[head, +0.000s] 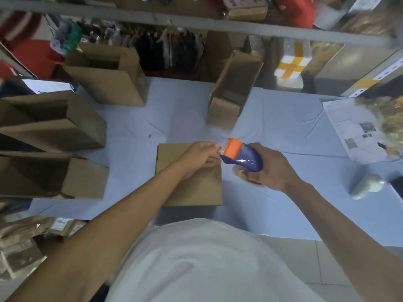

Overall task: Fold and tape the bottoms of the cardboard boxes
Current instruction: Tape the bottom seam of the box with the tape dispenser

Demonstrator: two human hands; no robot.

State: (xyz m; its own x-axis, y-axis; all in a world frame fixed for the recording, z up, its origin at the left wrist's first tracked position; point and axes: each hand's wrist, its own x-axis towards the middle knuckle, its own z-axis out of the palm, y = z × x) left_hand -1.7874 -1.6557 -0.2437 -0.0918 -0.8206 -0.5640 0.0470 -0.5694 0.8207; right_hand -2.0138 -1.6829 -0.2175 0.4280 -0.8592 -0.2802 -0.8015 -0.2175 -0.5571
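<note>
A brown cardboard box (192, 188) stands on the light blue table right in front of me, its folded flaps facing up. My left hand (201, 155) hovers over the box's far right corner, fingers curled and pinching at the tape end by the dispenser's mouth. My right hand (269, 168) grips a tape dispenser (242, 156) with a blue body and an orange front, held just past the box's right edge. A roll of clear tape sits under the dispenser, mostly hidden by my fingers.
Several open cardboard boxes (50, 125) lie on their sides along the left; two more stand at the back (113, 81), (231, 94). Printed sheets (357, 134) lie at right beside a grey rounded object (366, 186). Shelves with goods run behind the table (283, 127).
</note>
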